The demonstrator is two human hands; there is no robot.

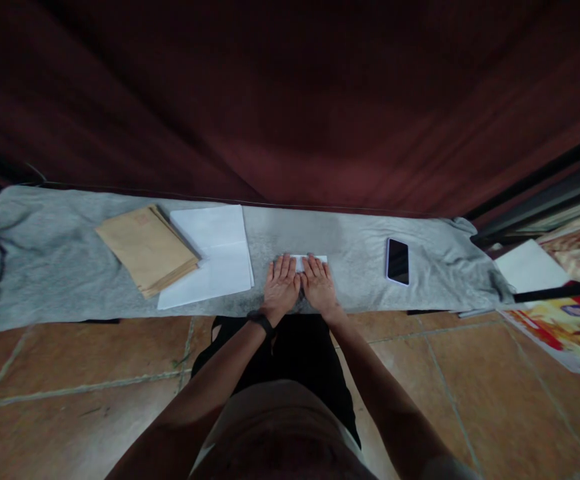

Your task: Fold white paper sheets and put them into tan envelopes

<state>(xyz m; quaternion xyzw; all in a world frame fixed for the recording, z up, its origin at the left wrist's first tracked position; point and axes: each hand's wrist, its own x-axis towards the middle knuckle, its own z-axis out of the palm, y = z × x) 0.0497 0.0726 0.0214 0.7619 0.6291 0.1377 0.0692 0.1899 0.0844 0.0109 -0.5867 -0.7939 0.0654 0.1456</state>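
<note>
Paper (299, 264) lies at the centre of the frame, just below the middle, a narrow white strip showing between your hands and along their fingertips. Your left hand (282, 287) rests flat on its left part, palm down, fingers straight and pointing up the frame. Your right hand (319, 285) rests flat on its right part in the same way, and the thumbs meet or nearly meet between them. Both hands are spread open rather than curled; you have nothing grasped, only covered by the fingers. How many layers the strip has, you cannot tell from this view.

Beneath it is a grey cloth (355, 287), running across the frame from left to right, wrinkled towards both ends. Left of your hands lie white sheets (215, 263), well apart from the strip. Brown envelopes (143, 247) lie fanned at a slant further left, their right corner overlapping the sheets. Right of your hands, well apart, a phone (398, 261) lies with its dark screen up.

You wear a black band (261, 321) on your left wrist. A dark red curtain (290, 127) fills the top of the frame, and tiled floor (420, 387) shows along the bottom.
</note>
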